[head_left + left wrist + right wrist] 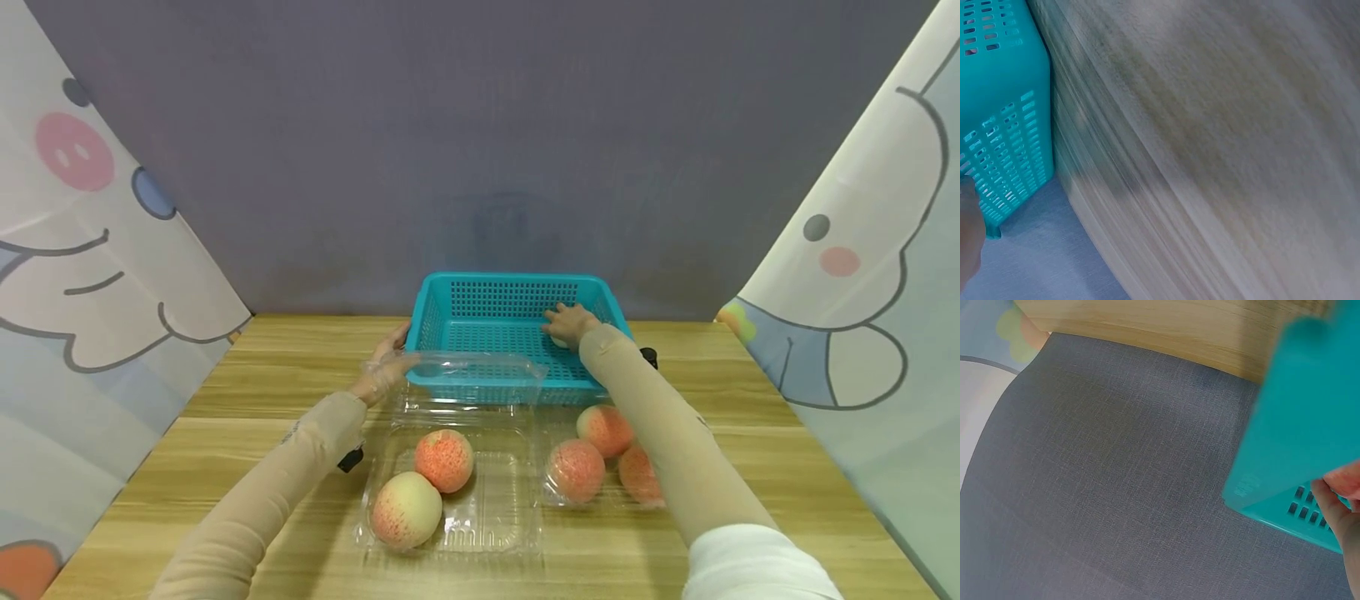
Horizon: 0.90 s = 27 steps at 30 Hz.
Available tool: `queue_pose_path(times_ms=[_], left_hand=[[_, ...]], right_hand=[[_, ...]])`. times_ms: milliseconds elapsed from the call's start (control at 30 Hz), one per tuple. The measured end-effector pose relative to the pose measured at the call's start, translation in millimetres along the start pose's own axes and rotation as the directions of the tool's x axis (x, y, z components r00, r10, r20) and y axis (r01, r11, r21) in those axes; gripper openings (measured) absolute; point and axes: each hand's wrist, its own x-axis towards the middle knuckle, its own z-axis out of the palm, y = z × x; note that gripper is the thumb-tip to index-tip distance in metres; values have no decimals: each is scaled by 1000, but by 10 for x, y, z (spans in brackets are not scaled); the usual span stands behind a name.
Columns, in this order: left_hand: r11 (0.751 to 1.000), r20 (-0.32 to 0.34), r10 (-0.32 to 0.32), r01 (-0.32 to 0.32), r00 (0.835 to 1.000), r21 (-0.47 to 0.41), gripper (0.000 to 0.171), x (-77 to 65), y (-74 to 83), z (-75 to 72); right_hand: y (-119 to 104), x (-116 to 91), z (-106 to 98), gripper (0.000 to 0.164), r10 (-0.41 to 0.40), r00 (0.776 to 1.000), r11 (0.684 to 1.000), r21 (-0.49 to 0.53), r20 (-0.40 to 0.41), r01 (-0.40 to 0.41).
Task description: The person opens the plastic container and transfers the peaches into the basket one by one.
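Observation:
Inside the turquoise basket (517, 279), my right hand (572, 323) holds a peach, mostly hidden beneath it in the head view. The right wrist view shows part of this reddish peach (1344, 480) at the fingers. My left hand (384, 371) touches the basket's front left corner, its fingers along the outer wall; a fingertip (967, 219) shows beside the perforated side. Part of this hand is seen through the raised lid (472, 367) of a clear plastic box (495, 500). Two peaches, one red-speckled (444, 460) and one paler (407, 510), lie in the box.
Right of the box, three more peaches (576, 471) sit in clear plastic, one partly behind my right forearm. All this stands on a wooden table (300, 500). A grey backdrop (480, 150) rises behind, with cartoon-printed cloths (112, 275) on both sides.

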Motion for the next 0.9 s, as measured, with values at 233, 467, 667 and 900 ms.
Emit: queue_pose_path(times_ms=[233, 467, 667, 900], left_hand=[[1000, 9, 2, -2, 1000, -17, 79, 14, -27, 7], [1000, 4, 0, 0, 1000, -23, 79, 22, -29, 1], [1000, 13, 14, -14, 1000, -26, 80, 13, -51, -16], [1000, 13, 1, -1, 1000, -25, 80, 11, -16, -18]], right_hand=[[-20, -28, -7, 61, 6, 1000, 1000, 7, -13, -6], [9, -31, -55, 53, 9, 999, 1000, 27, -45, -8], [83, -100, -182, 52, 28, 994, 1000, 5, -106, -28], [152, -235, -310, 51, 17, 983, 997, 71, -185, -3]])
